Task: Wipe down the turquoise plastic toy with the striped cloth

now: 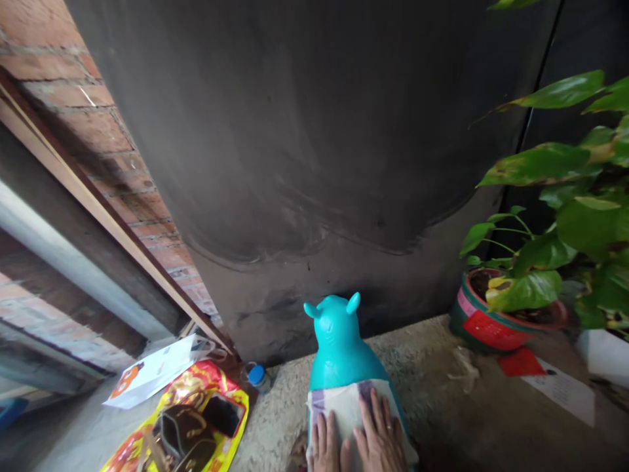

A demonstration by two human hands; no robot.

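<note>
Both hands, left hand and right hand, lie flat and open, gripping nothing, pressing a cloth onto a turquoise toy near the floor's wall edge; wiping looks underway

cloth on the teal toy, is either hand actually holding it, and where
Neither grips it. Both the left hand and right hand lie flat, palms down, on the cloth draped over the teal toy animal's back.

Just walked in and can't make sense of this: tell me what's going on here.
A person presses both hands flat on a pale cloth draped over a teal animal-shaped toy: left hand, right hand. The toy stands on rough concrete facing a dark wall. A potted plant sits to the right, a yellow-red bag to the left.
</note>
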